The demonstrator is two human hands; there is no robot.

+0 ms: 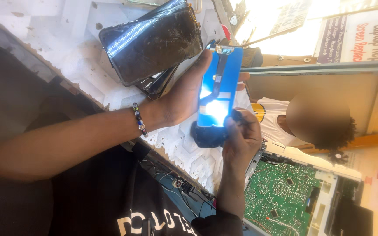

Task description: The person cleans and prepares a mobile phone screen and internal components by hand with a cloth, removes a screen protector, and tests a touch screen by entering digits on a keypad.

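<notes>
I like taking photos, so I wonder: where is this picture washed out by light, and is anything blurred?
Head view: the top right is blown out white by daylight; glare also whitens the blue phone panel in the left hand and streaks the cracked dark screen. The right hand is in shade; a nearby person's face is blurred.

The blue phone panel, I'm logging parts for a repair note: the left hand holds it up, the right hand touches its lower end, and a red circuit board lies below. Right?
Not quite: in the head view the circuit board is green. The left hand does hold the blue phone panel, the right hand at its lower end.
</notes>
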